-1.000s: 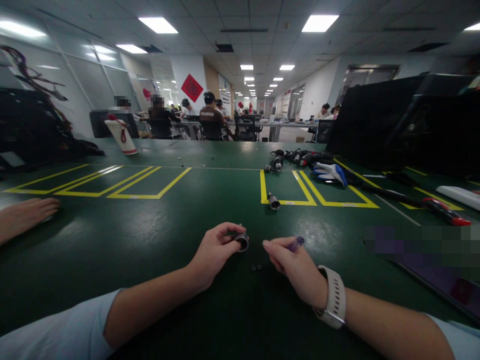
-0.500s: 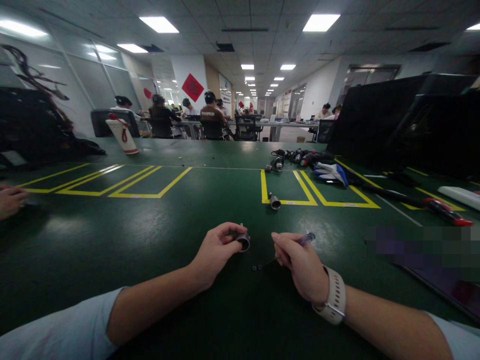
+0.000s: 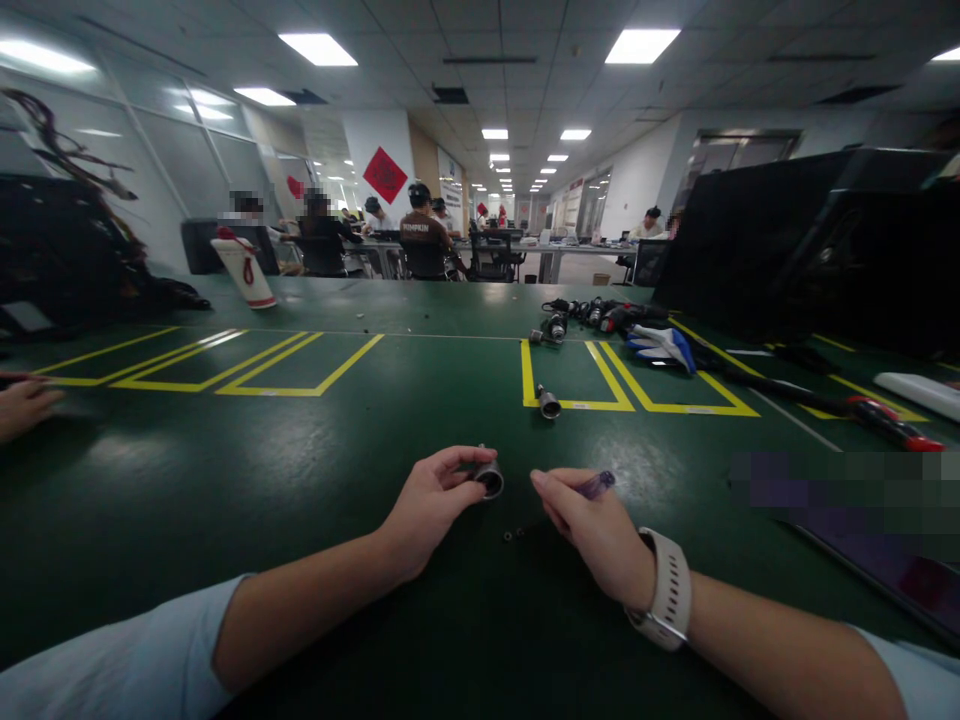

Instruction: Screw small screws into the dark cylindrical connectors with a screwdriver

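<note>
My left hand (image 3: 429, 505) is closed around a small grey metal cup-shaped part (image 3: 492, 482), its round opening turned toward me. Between the fingers of my right hand (image 3: 592, 535) is a slim screwdriver-like tool with a clear purple handle (image 3: 598, 486); its thin shaft is hard to make out against the dark table. Two tiny dark rings, like nuts (image 3: 508, 537), lie on the green table (image 3: 360, 640) between my hands. A similar metal cup part (image 3: 550, 405) rests farther off, at a yellow tape corner.
Power tools with cords (image 3: 559, 325) and blue-white gloves (image 3: 664, 347) lie at the back right. A red-and-black handle (image 3: 892, 422) and a dark flat device (image 3: 877, 570) are nearer right. Another person's hand (image 3: 26, 408) shows at the left edge. A white cup (image 3: 247, 270) stands behind.
My right hand has moved slightly left with the purple-handled tool, closer to the metal part. My left hand stays almost still. The other person's hand at the left has shifted slightly.
</note>
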{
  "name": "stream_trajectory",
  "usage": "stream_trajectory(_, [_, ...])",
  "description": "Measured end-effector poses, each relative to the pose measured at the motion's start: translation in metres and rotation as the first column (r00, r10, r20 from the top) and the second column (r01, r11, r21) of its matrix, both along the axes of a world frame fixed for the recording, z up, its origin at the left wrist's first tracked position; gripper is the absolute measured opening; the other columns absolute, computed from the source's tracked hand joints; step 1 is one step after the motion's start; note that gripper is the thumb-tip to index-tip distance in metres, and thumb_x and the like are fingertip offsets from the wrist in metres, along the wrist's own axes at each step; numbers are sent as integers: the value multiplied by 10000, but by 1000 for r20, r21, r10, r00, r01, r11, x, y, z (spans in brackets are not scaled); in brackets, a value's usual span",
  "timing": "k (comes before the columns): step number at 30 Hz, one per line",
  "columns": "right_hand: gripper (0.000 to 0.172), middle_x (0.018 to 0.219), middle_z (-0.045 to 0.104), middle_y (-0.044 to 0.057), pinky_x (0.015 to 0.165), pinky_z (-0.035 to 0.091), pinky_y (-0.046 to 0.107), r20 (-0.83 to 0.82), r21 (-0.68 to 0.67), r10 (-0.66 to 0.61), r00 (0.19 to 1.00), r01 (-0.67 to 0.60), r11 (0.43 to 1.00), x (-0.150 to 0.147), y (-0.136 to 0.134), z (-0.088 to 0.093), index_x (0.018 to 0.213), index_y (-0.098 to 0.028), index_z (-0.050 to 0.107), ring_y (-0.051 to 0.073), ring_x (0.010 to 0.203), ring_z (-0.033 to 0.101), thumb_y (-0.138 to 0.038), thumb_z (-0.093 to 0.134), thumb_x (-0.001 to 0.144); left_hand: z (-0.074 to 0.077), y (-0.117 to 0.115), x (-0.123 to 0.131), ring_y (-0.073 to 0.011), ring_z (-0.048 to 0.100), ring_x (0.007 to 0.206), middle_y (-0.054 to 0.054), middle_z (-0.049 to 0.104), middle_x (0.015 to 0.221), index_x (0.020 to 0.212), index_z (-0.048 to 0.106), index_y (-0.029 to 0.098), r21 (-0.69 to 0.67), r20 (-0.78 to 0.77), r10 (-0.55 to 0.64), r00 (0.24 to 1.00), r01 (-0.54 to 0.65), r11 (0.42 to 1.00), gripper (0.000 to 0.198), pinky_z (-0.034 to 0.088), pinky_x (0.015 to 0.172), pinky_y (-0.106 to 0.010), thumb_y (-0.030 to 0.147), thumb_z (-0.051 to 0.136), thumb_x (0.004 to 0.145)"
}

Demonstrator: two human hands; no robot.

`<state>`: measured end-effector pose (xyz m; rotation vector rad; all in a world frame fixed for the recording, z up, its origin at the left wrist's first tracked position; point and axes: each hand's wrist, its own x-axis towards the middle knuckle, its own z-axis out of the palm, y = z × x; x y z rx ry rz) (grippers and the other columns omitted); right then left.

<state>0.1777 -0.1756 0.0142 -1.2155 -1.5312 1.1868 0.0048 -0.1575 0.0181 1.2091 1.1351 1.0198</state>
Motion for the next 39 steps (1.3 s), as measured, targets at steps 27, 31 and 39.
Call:
stream_trajectory(27, [218, 658, 492, 18, 604, 318, 296, 501, 618, -21, 865, -340, 709, -5, -17, -1, 677, -182, 452, 138, 641, 424, -207, 393, 886, -5, -1, -1, -188, 645, 882, -65, 667, 1019, 840, 647, 141, 94, -23, 24, 999, -21, 995, 209, 503, 840, -329, 113, 639, 634])
stream_trajectory(31, [222, 671, 506, 22, 609, 318, 295, 541, 597, -30, 840, -358, 718, -7, -17, -3, 684, -179, 453, 137, 644, 428, -218, 385, 892, -4, -2, 0, -184, 646, 877, -56, 678, 988, 857, 648, 149, 102, -20, 14, 1000, -12, 995, 213, 510, 825, -324, 123, 640, 645])
stream_trajectory(39, [297, 581, 445, 4, 580, 311, 289, 389, 640, -10, 921, -262, 723, -4, -20, 1, 593, -187, 413, 129, 580, 408, -222, 358, 882, -5, -1, -1, -186, 645, 860, -64, 670, 1000, 854, 643, 146, 118, -72, 6, 997, 3, 993, 199, 514, 795, -325, 124, 626, 657])
